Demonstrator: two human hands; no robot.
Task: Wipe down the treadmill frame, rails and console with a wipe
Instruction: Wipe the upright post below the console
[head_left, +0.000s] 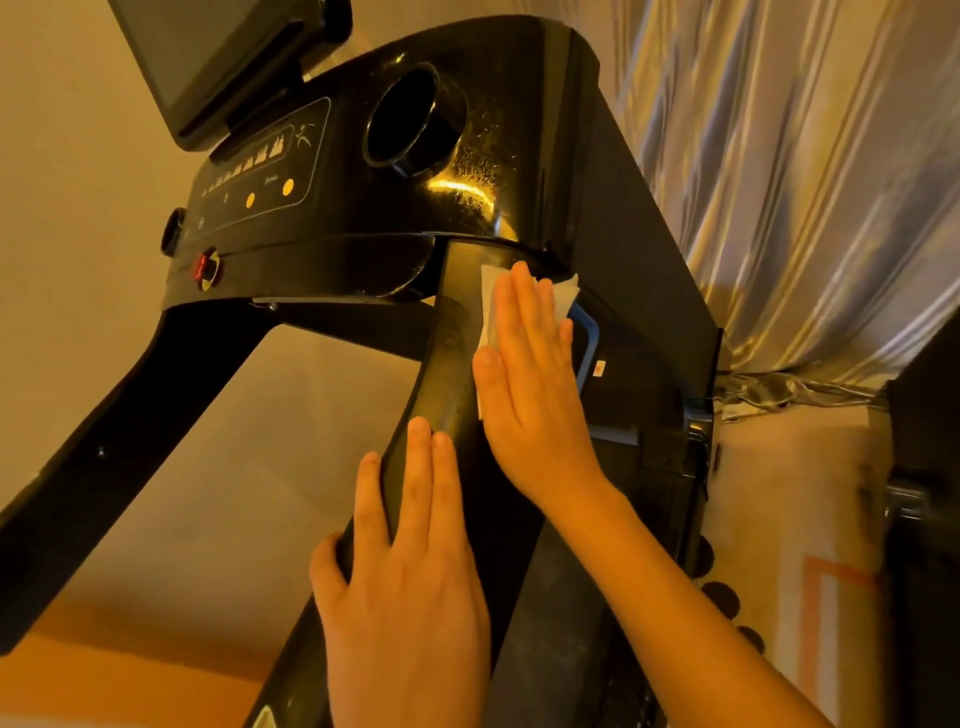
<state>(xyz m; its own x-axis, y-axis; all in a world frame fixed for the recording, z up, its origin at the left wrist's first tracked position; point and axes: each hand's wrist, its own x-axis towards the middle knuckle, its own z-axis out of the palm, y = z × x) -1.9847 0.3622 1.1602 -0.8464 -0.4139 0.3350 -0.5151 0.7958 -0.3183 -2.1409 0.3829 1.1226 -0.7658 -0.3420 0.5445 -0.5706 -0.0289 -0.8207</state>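
Under the glossy black treadmill console (415, 208), the right grip (530, 395) lies flat with its fingers straight and close together, pressing a white paper wipe (488, 306) against the top of the black curved upright rail (454, 332). The wipe shows past the fingertips and on the thumb side. Lower on the same rail, apart from the wipe, the left grip (410, 587) rests with straight fingers along the surface and its thumb over the rail's left edge. A blue-edged side panel (589, 335) sits just beside the right grip, and a silvery striped curtain (779, 182) hangs beyond.
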